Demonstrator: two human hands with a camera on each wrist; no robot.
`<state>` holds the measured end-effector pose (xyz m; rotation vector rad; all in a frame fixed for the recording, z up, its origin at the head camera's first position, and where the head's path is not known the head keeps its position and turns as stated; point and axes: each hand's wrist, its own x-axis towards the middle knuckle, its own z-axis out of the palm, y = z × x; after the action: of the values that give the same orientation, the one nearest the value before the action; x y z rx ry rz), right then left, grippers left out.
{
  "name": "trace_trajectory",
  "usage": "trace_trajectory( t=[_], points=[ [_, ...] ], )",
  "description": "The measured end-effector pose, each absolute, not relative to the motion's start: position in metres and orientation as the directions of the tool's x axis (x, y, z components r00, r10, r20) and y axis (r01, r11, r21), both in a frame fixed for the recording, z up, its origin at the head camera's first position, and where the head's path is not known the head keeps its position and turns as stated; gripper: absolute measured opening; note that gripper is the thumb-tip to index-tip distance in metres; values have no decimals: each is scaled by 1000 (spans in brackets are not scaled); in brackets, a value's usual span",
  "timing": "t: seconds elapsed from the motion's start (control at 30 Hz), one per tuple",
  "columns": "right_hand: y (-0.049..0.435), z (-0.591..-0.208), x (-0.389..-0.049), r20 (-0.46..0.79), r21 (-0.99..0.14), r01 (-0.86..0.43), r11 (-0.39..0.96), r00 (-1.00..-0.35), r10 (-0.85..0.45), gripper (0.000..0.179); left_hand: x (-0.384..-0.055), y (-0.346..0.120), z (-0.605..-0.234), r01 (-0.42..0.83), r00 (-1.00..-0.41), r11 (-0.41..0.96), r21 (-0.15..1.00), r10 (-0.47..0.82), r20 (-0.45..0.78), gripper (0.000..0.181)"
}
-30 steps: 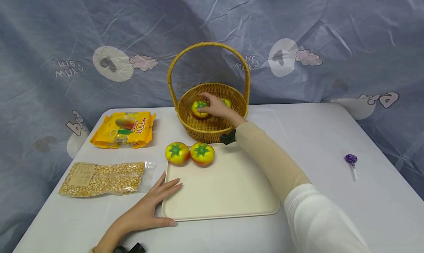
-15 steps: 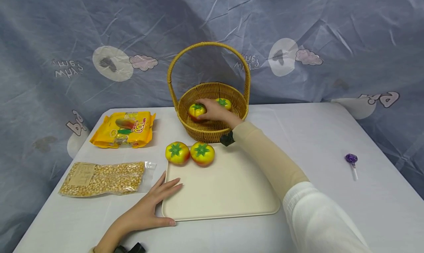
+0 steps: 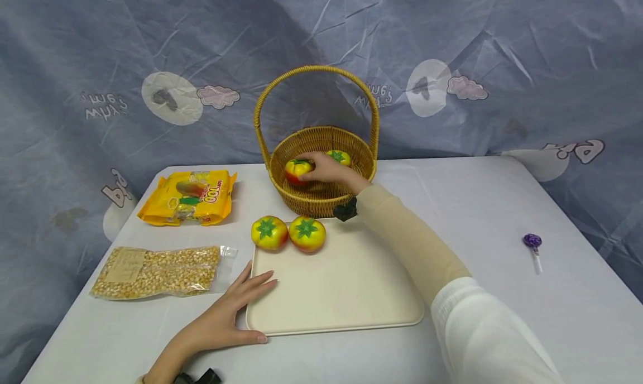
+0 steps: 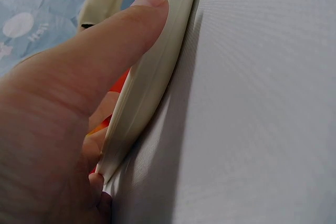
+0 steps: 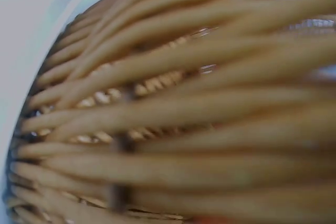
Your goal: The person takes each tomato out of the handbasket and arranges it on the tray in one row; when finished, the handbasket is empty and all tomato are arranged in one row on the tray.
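Note:
In the head view my right hand [image 3: 324, 167] reaches into the wicker basket [image 3: 316, 207] and grips a yellow-red persimmon [image 3: 297, 172] with a green leafy top. A second persimmon [image 3: 339, 157] lies behind the hand, inside the same basket. Two more, a left persimmon [image 3: 269, 233] and a right persimmon [image 3: 307, 234], sit side by side at the back left corner of the cream tray [image 3: 346, 283]. My left hand [image 3: 226, 317] rests with spread, straight fingers at the tray's front left corner; its thumb [image 4: 142, 22] lies against the rim. Basket weave [image 5: 184, 108] fills the right wrist view.
A yellow candy bag [image 3: 188, 198] lies at the back left. Nearer, a clear bag of corn kernels [image 3: 161, 271] lies left of the tray. A purple lollipop [image 3: 533, 247] is on the right of the white table [image 3: 477, 222]. Patterned cloth [image 3: 321, 27] hangs behind.
My right hand has closed round the persimmon in the basket, which has shifted slightly left and toward me. The other persimmon there shows more. My left hand has stayed put.

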<state>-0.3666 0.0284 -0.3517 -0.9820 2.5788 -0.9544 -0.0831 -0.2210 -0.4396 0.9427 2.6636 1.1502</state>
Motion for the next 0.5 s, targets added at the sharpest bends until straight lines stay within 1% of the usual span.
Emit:
trace_trajectory(
  t=[0.2, 0.37, 0.5],
  points=[
    [45, -337, -350, 76, -710, -490, 506, -767, -637, 61, -82, -220, -440, 518, -797, 522, 678, 582, 160, 86],
    [67, -319, -322, 168, -740, -499, 451, -786, -595, 62, -82, -220, -440, 530, -796, 528, 664, 579, 175, 85],
    [88, -311, -296, 234, -800, -487, 351, -791, -565, 61, -82, -222, -439, 527, -796, 526, 667, 580, 171, 84]
  ],
)
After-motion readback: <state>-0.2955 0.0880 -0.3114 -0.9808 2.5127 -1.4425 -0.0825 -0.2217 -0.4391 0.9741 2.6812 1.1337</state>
